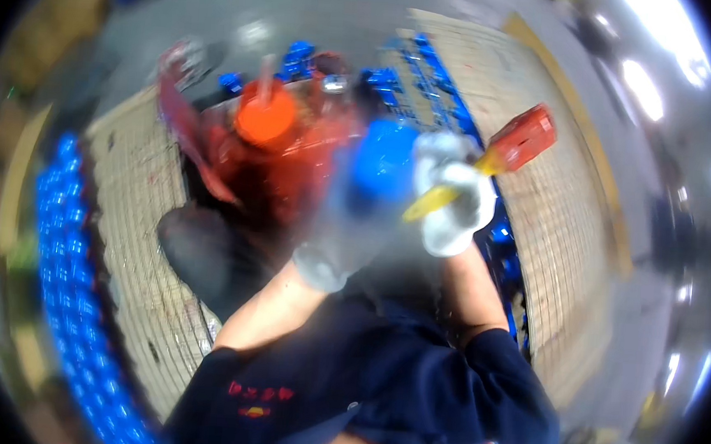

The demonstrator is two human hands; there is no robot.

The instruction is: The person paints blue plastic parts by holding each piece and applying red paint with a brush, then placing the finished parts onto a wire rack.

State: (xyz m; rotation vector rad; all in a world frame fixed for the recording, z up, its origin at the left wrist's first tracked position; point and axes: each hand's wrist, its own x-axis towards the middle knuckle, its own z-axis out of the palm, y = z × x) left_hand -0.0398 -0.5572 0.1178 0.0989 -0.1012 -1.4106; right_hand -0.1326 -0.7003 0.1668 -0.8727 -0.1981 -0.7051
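Note:
My left hand (339, 246), in a pale glove and smeared by motion, is up in front of me around a glossy blue rounded part (384, 160); its separate fingers do not show. Close against the right side of that part is my right hand (454, 208), in a white glove, closed round the yellow handle of a paintbrush (437, 203). The brush's wide red end (526, 137) points up and to the right. Beyond my left hand stands a red-smeared container (302, 156), with a bright orange round piece (265, 121) over it.
Many glossy blue parts (68, 260) lie in rows at the left. More blue parts (299, 57) sit beyond the container and along the ribbed cardboard sheet (567, 261) at the right. Another cardboard sheet (131, 247) lies at the left.

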